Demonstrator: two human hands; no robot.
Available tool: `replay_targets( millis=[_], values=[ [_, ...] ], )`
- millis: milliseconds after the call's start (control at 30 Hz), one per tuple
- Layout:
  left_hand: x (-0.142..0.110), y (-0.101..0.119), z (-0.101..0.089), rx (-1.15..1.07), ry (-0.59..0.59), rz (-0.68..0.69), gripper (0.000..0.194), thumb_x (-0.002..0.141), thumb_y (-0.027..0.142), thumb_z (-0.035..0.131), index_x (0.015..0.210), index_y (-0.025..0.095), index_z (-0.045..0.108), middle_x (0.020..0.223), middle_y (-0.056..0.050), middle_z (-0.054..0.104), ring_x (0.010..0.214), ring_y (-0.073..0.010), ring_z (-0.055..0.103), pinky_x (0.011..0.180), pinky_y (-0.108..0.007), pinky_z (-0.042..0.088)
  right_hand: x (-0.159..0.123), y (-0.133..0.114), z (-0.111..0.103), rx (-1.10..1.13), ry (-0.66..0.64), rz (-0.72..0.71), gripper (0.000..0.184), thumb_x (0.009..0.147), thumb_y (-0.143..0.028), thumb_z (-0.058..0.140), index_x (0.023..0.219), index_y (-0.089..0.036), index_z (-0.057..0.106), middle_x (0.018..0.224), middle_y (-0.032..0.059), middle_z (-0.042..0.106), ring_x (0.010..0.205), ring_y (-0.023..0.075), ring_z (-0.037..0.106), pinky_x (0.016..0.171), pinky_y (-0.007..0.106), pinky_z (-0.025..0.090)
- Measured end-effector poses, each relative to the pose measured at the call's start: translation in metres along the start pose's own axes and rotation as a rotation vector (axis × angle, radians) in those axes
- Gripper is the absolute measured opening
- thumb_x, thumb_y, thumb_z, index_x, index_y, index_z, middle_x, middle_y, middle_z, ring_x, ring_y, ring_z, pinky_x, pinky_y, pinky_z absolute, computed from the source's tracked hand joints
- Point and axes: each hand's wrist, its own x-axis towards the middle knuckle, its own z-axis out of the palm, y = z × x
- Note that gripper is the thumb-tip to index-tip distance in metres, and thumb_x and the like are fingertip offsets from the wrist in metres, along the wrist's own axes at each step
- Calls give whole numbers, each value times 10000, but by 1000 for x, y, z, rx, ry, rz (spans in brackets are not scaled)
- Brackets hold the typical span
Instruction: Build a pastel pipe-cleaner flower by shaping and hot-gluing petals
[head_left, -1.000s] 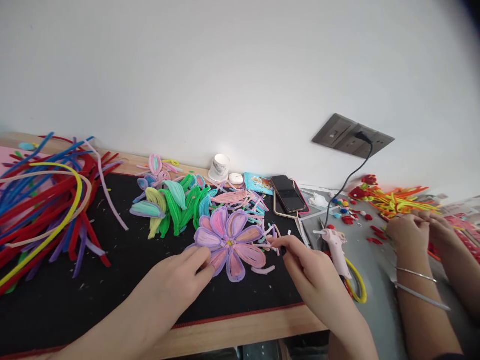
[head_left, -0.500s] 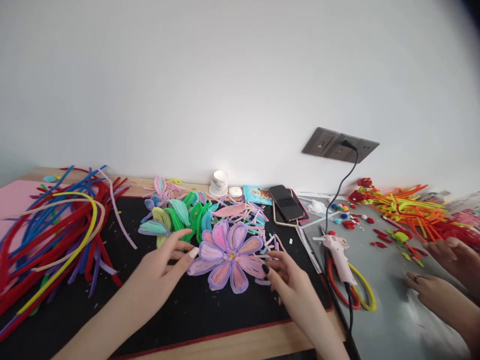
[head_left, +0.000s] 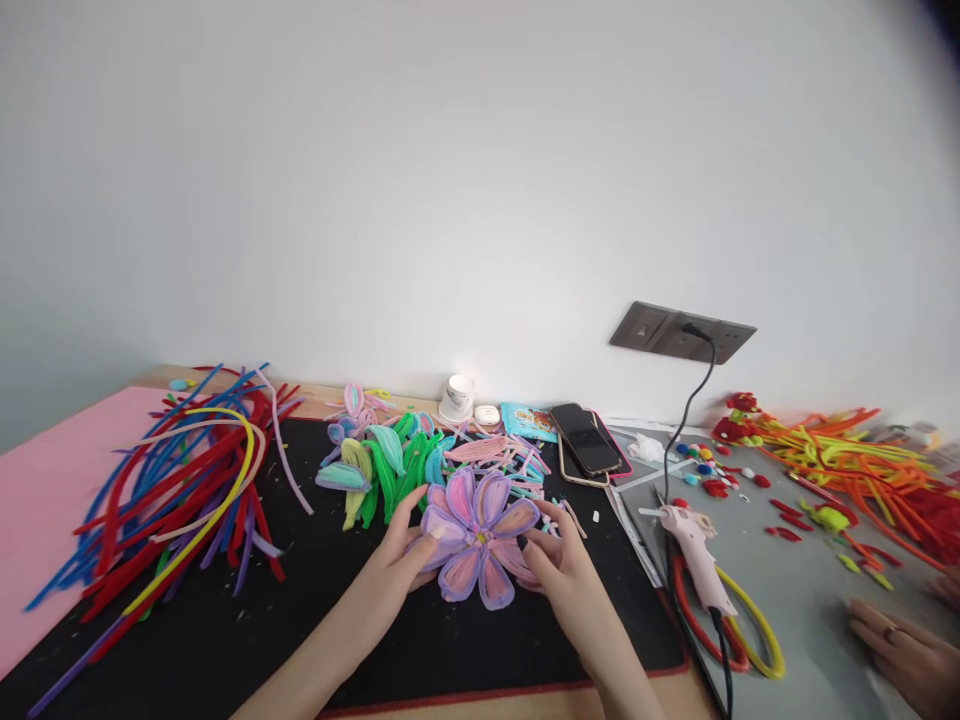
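Working at the table (head_left: 686, 702), over a black mat (head_left: 187, 670), beside a heap of coloured fuzzy stems (head_left: 214, 475) on the left. Just in front of a cluster of green leaves (head_left: 386, 465), holding a purple-and-pink flower (head_left: 484, 522) between left hand (head_left: 401, 560) and right hand (head_left: 562, 570); hard to tell whether lifted fully off the mat. Pinching outer petals (head_left: 517, 516) from both sides, thumbs on top, other fingers (head_left: 405, 513) at the edges and partly hidden beneath. Seemingly at a steadying step, with petals already ringed round a yellow centre (head_left: 481, 538); calls for light, even support, without bending any petal.
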Motion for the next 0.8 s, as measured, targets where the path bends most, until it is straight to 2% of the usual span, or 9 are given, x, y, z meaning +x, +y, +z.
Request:
replay_targets(
  millis=[100,233,433,533,600,667,733,800],
  values=[
    [-2,-2,0,-93,18,-38,824,817,567,531,1464,238,143,1336,-160,558,1184,-285,583,980,-421,467,4,0,2,25,-4,86,585,731,-404,670,1205,-202,393,859,33,683,676,152,619,633,273,488],
    [-7,-2,-2,-149,11,-29,932,750,602,600,1472,238,137,1394,-164,506,1221,-300,547,999,-417,442,10,3,4,26,-5,104,544,719,-426,689,1168,-222,460,738,-28,635,580,112,561,570,224,430],
    [-13,-10,-5,-133,80,23,951,728,648,593,1467,238,157,1366,-165,528,1208,-317,550,998,-444,433,19,1,13,-35,-33,125,573,698,-478,686,1183,-233,502,791,-9,677,583,134,592,542,221,412],
    [-22,-16,-14,-46,132,98,973,736,641,585,1481,205,135,1307,-183,571,1162,-319,584,1004,-453,426,24,0,13,-43,-52,68,605,714,-480,684,1224,-224,484,780,1,696,654,167,638,623,264,463],
    [-31,-10,-28,89,216,147,908,758,617,572,1477,219,186,1321,-179,558,1162,-311,584,987,-445,444,26,0,8,-57,-32,17,615,721,-503,685,1222,-212,480,800,22,713,761,204,673,716,304,488],
    [-38,8,-50,290,316,192,721,785,586,553,1393,239,382,1311,-153,571,1183,-301,565,958,-424,470,26,-2,1,-66,23,-23,637,722,-548,681,1210,-199,468,851,63,725,878,250,683,786,352,499],
    [-36,38,-78,489,458,302,529,801,574,521,1195,224,574,1213,-121,641,1108,-291,605,926,-411,488,23,-5,-8,-78,85,-35,686,716,-605,667,1214,-189,444,920,111,725,956,288,675,815,396,505],
    [-19,71,-107,741,562,387,421,813,528,502,1056,216,648,1087,-90,702,1021,-277,639,913,-401,489,18,-9,-14,-103,134,-46,740,707,-660,644,1231,-184,425,998,148,713,1003,306,662,820,412,507]
  ],
)
